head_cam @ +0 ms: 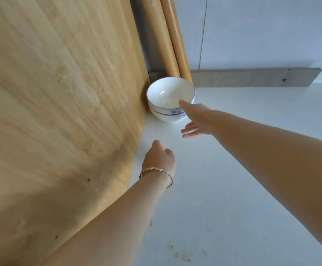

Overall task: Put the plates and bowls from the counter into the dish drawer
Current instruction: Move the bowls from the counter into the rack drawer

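Two white bowls with blue rims (168,95) sit stacked on the white counter (233,169), in the corner against a big wooden board. My right hand (196,120) is stretched out at the stack's right side, thumb at the top bowl's rim, fingers spread below; it holds nothing. My left hand (159,157), a bracelet on its wrist, hovers over the counter nearer to me and short of the bowls, its fingers curled and mostly hidden. No drawer is in view.
A large bamboo cutting board (60,112) leans upright along the left. Two wooden rolling pins (167,41) stand in the corner behind the bowls. A grey backsplash strip (252,77) runs along the tiled wall. Some crumbs (181,255) lie on the near counter.
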`<state>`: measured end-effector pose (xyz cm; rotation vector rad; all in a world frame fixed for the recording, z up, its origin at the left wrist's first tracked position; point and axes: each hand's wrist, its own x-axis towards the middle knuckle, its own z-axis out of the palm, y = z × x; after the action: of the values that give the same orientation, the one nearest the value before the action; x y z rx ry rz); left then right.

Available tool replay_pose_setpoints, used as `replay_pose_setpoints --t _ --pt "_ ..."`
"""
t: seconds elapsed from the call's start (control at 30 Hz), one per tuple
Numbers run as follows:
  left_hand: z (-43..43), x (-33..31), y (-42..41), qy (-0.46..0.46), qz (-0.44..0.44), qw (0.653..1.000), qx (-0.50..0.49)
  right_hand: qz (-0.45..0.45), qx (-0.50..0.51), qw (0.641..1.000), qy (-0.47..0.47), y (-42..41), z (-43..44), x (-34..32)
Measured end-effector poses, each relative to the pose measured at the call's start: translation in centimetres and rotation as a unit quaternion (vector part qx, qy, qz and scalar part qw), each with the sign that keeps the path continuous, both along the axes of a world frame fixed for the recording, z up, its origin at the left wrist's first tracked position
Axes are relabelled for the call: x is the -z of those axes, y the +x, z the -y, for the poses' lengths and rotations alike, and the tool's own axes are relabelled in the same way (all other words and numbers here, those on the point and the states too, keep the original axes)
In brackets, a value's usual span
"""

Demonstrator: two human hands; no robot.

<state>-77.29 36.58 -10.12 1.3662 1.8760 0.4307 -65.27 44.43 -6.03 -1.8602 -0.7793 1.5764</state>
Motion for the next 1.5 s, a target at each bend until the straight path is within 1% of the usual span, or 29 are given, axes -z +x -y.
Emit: replay_pose_setpoints --t 0.1,0.2,0.23,0.33,0.43,0.5,0.57,0.6,0.63,0.7,0.77,0.87,1.0,1.17,1.27,1.37,1.5 --pt "-0.8 0.7 -0.2 0.004 0.0 1.0 0.012 -0.042 0.034 0.998 -0.017 -0.8 -2.1 1.8" --pt "-0.6 1.6 -0.7 -0.009 0.02 1.0 -0.015 -0.088 0.078 0.993 0.018 -1.3 -2.7 2.7" --pt "-0.6 1.9 -0.9 -0.016 0.036 0.999 -0.035 -0.094 0.094 0.991 0.031 -1.4 -2.7 2.8" --pt "-0.4 2.9 -0.9 -0.015 0.077 0.993 -0.089 -0.075 0.112 0.989 0.058 -1.1 -1.8 2.8" --pt "0.1 2.7 -0.6 0.027 0.114 0.988 -0.101 -0.073 0.111 0.99 0.058 0.3 1.1 2.9" --pt "0.7 1.8 -0.2 0.034 0.156 0.983 -0.096 -0.07 0.106 0.991 0.042 1.8 4.0 3.0" --pt "1.6 0.2 0.4 0.009 0.227 0.967 -0.111 -0.072 0.091 0.993 0.026 3.6 7.7 2.9" --pt "2.3 -0.6 0.8 -0.02 0.254 0.96 -0.113 -0.071 0.081 0.994 0.021 4.6 9.7 2.9" --pt "3.2 -1.6 1.2 -0.054 0.263 0.958 -0.097 -0.068 0.068 0.995 0.017 5.6 11.9 2.8" --pt "5.9 -3.0 2.4 -0.118 0.241 0.963 -0.035 -0.061 0.041 0.997 0.01 7.8 16.8 2.4" --pt "9.6 -4.0 3.9 -0.156 0.222 0.963 -0.001 -0.058 0.023 0.998 -0.001 10.2 22.1 1.9" --pt "16.1 -5.0 6.4 -0.174 0.212 0.961 0.021 -0.056 -0.002 0.998 -0.012 14.1 30.2 0.6" --pt "25.1 -5.9 10.2 -0.205 0.245 0.947 0.021 -0.054 -0.035 0.998 -0.015 19.2 39.4 -1.0" --pt "34.8 -4.5 14.4 -0.208 0.255 0.943 0.037 -0.025 -0.067 0.997 -0.029 24.1 48.8 -1.8" --pt "39.0 -1.8 16.2 -0.246 0.252 0.935 0.036 -0.009 -0.071 0.996 -0.048 25.7 53.6 0.3" --pt "42.1 2.3 17.4 -0.286 0.212 0.933 0.042 0.011 -0.058 0.994 -0.09 26.1 57.2 4.3" --pt "44.6 6.7 18.7 -0.33 0.151 0.93 0.057 -0.018 -0.015 0.983 -0.181 25.3 60.6 9.7"
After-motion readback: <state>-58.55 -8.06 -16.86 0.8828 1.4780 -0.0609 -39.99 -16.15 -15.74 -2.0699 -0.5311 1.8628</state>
